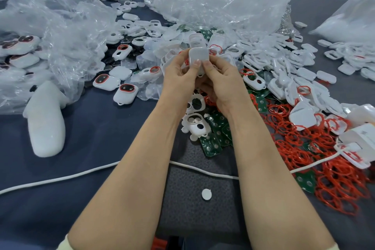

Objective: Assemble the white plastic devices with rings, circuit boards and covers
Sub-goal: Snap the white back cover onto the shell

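- Both hands are raised over the middle of the table (97,140), which is covered in dark blue cloth.
- Left hand (178,76) and right hand (222,85) hold one white device (198,56) between them, above the parts heap.
- Grip: both thumbs press side by side on the near edge of the device's smooth face. The other fingers curl round behind it and are mostly hidden.
- A bit of red shows at the device's left edge, possibly a ring; too little is visible to be sure.
- Red rings (308,148) lie in a loose tangle to the right of the forearms.
- Green circuit boards (215,136) lie scattered under and beside the right wrist, partly under the rings.
- White covers (284,61) are heaped beyond the hands and off to the right.
- Finished devices (106,82) with red-rimmed windows lie left of the hands.
- Crumpled clear plastic bags (60,32) stand on the far left and far centre.
- A white cable (81,176) runs across the table under both forearms.
- A small white disc (206,194) lies alone between the forearms.
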